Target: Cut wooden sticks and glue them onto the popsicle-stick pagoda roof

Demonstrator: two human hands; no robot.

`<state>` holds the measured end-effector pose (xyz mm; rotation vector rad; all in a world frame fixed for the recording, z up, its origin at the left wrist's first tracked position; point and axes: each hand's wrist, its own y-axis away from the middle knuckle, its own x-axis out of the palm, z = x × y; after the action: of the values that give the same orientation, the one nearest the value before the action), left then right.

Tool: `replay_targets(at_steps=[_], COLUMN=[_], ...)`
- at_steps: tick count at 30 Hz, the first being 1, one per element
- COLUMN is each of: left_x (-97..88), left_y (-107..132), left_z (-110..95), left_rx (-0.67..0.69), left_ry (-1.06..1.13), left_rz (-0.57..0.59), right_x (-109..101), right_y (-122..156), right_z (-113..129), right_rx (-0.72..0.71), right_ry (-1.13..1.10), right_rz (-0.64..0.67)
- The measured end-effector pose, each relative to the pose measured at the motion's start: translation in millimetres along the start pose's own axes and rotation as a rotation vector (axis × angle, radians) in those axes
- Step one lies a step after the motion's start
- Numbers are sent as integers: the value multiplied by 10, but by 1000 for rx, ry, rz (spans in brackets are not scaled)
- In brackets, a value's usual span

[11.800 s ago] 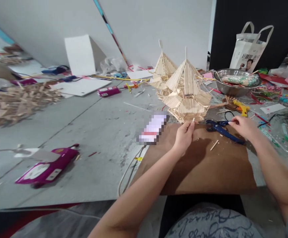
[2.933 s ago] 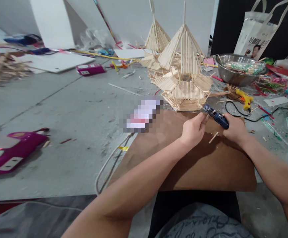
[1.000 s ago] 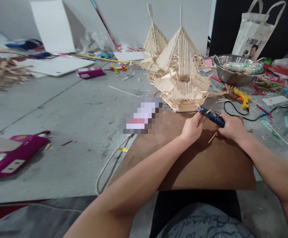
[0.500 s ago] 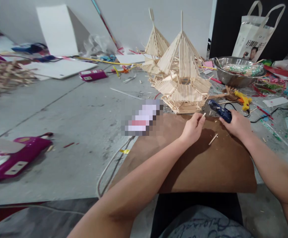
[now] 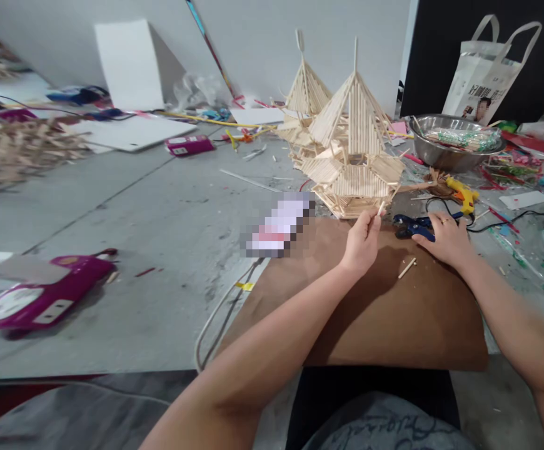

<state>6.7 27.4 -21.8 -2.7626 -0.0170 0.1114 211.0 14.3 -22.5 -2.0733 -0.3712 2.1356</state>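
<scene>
In the head view my left hand [image 5: 362, 242] is closed in a pinch on a short, pale wooden stick [image 5: 381, 208]. The stick's tip points up in front of the base of a stick-built pagoda model [image 5: 359, 178]. Blue-handled pliers [image 5: 410, 226] lie on the brown board [image 5: 394, 319] with jaws and handles apart. Over their handles my right hand [image 5: 450, 240] is spread, its fingers stretched out and touching them, without a closed grip. Another short stick piece [image 5: 407, 268] lies on the board between my forearms.
A second pagoda model [image 5: 304, 90] stands behind. At right are a yellow glue gun [image 5: 463, 195], its cable, a steel bowl [image 5: 454, 150] and plastic scraps. A blurred-out phone-like object [image 5: 279, 225] lies left of the board. Purple power strips [image 5: 49, 297] and a stick pile [image 5: 28, 144] are farther left.
The pliers have come down onto the board and opened, and my right hand's fingers have spread from around them. My left hand has turned the stick more upright. The view has shifted slightly left.
</scene>
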Motion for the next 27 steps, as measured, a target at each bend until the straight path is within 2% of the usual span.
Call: replay_targets(at_steps=[3,6,12,18,22,27], left_x=[-5,0,30,-97,-184,-174], left_y=[4,13,-31,-241,-385,-509], left_z=[-59,-155,-386,-502,-549,-567], left_rx=[52,63,117,46,-25,-83], left_ry=[2,-4,-1,106,183,285], left_rz=[7,27,93,113,-13,-154], right_x=[-101,-333,-761,-990,-1142,-1224], right_y=[15,-6,-278,-698,-990,-1270], right_z=[60,240,646,740,786,913], right_rx=[-73,-119,-144,-158,-149,-197], right_ry=[-223,-550,-1039,-1189,-1217,-1199], right_rz=[-94,-134,-60,-78,-119,-108])
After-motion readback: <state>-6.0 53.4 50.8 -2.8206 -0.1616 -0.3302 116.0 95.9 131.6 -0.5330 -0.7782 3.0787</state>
